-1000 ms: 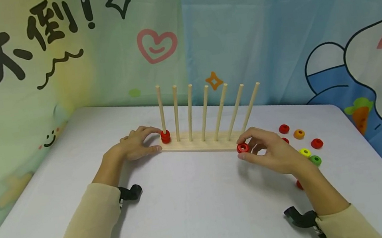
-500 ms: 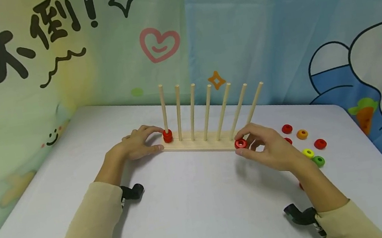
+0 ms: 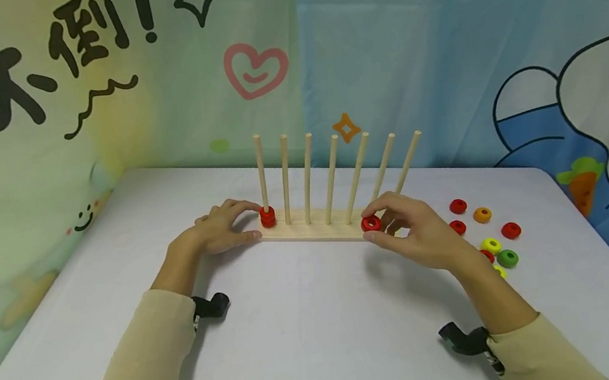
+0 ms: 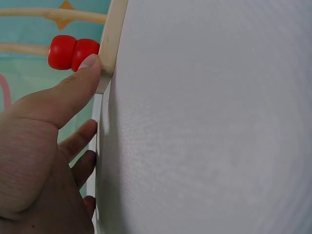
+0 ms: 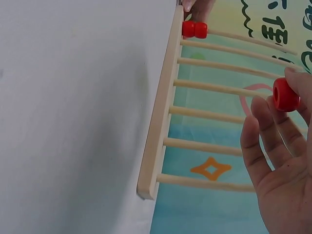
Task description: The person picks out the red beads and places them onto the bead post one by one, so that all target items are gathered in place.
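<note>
A wooden peg board [image 3: 316,232] with a row of several upright pegs stands across the middle of the table. Two red beads [image 3: 268,218] are stacked on its leftmost peg. My left hand [image 3: 222,229] holds the board's left end, thumb at the front corner and index finger by the beads. In the left wrist view the thumb [image 4: 73,95] overlaps the lower bead and the board's end. Between thumb and fingers, my right hand [image 3: 415,230] pinches a red bead [image 5: 288,97], hole showing, in front of the right-hand pegs. Its other fingers are spread in the right wrist view.
Right of the right hand lie several loose beads, among them a red bead [image 3: 511,231], an orange bead [image 3: 482,215] and a green bead [image 3: 507,259]. The right forearm partly covers some. A printed cloth [image 3: 389,44] hangs behind the white table [image 3: 300,332].
My right hand has carried the red bead leftward and slightly up along the board's front, uncovering more loose beads. The left hand keeps its place at the board's end.
</note>
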Motion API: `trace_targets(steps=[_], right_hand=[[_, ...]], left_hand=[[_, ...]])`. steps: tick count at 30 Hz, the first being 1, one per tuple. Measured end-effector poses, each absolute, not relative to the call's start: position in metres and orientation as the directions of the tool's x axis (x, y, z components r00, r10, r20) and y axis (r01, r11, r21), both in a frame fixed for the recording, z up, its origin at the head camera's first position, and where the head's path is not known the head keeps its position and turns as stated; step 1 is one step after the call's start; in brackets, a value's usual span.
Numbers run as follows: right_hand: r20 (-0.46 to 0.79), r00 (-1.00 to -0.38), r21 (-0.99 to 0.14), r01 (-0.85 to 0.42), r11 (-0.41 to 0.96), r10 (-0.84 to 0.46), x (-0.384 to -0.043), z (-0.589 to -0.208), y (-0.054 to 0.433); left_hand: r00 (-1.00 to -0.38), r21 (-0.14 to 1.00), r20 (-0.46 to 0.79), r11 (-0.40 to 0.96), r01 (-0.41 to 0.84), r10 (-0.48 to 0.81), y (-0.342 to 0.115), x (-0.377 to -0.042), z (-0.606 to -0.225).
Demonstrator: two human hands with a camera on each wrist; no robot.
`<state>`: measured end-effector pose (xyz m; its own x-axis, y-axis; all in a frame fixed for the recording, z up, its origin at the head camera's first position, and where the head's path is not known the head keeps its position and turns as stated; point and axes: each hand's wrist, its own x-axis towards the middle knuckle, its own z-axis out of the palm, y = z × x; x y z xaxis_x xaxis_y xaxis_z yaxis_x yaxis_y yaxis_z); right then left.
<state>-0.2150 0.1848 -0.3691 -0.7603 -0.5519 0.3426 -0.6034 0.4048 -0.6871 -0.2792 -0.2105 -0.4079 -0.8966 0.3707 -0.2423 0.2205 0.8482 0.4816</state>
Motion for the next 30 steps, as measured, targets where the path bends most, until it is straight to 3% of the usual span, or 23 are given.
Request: trace_targets(steps=[30], right_hand=[[0.42, -0.687, -0.707, -0.657, 0.26, -0.593, -0.224, -0.365, 0.148]], left_hand=[[-0.898, 0.477, -0.216, 0.844, 0.246, 0.384, -0.212, -0.279, -0.409]])
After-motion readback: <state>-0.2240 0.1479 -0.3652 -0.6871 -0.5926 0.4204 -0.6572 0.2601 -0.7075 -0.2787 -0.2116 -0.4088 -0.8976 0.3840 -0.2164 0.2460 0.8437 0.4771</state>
